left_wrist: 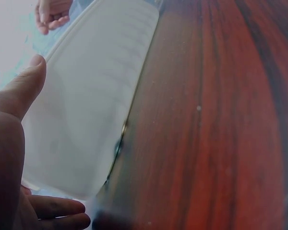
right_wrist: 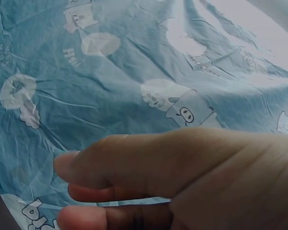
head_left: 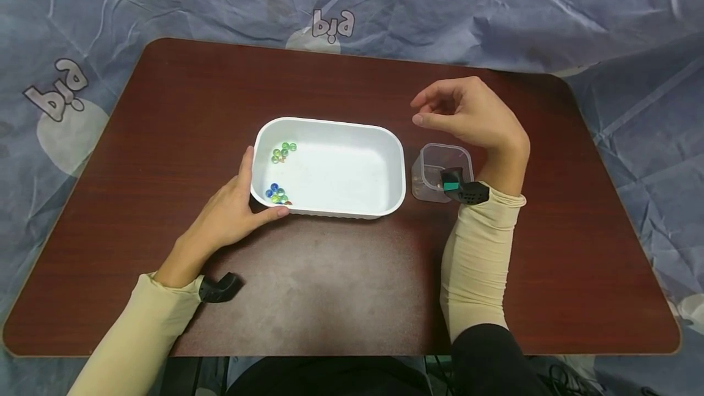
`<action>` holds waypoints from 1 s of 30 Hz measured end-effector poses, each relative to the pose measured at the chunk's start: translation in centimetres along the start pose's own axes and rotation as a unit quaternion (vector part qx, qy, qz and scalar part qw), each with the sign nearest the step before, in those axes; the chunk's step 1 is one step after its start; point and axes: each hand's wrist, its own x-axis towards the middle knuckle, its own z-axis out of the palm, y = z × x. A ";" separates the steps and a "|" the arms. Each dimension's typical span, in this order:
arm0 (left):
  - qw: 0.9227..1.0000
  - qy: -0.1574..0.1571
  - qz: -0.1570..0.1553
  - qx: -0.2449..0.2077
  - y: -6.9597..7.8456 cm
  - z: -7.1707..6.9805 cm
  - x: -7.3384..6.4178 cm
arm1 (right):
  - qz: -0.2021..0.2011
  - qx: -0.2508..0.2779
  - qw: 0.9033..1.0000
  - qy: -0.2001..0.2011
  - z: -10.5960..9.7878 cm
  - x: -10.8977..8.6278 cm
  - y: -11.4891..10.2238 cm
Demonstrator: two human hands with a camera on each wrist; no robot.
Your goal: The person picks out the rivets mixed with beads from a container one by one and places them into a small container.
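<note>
My left hand (head_left: 228,206) grips the left end of a white tray (head_left: 352,170), its thumb along the near rim and its fingers against the left side. Inside the tray, at that end, lie two clusters of glass marbles: mostly green marbles (head_left: 284,151) towards the back, and blue, green and reddish ones (head_left: 277,193) by the near left corner. Raised beyond a clear plastic container (head_left: 426,183), my right hand (head_left: 473,112) has loosely bent fingers with nothing between them. The right wrist's camera and strap partly cover that container, so its contents are mostly hidden.
The brown wooden table (head_left: 341,280) has rounded corners. A blue patterned cloth (head_left: 396,23) hangs behind it and surrounds its sides. The clear container stands just right of the tray, under the right wrist.
</note>
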 end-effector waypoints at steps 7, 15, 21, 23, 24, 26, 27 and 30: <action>1.000 0.001 0.002 0.002 -0.2 0.0 0.0 | -0.009 0.016 1.000 -0.007 1.1 1.0 -0.5; 1.000 0.004 0.001 0.007 -0.2 0.1 0.0 | -0.018 0.011 1.000 -0.016 2.2 1.9 -1.1; 1.000 -0.003 0.001 0.008 -0.2 -0.1 -0.1 | -0.027 0.016 0.999 -0.025 3.0 2.7 -1.3; 1.000 -0.003 0.001 0.008 -0.2 -0.1 -0.1 | -0.031 0.020 0.999 -0.031 3.4 3.2 -1.3; 1.000 -0.003 0.000 0.008 -0.2 -0.1 -0.1 | -0.032 0.025 0.999 -0.035 3.7 3.5 -1.3; 1.000 -0.003 0.001 0.009 -0.2 -0.1 -0.1 | -0.036 0.031 0.998 -0.044 4.3 4.1 -1.2; 1.000 -0.003 0.001 0.008 -0.2 -0.1 -0.1 | -0.039 0.033 0.998 -0.048 4.6 4.5 -1.1; 1.000 -0.002 0.003 0.007 -0.2 -0.1 -0.1 | -0.044 0.044 0.997 -0.054 5.5 5.5 -1.1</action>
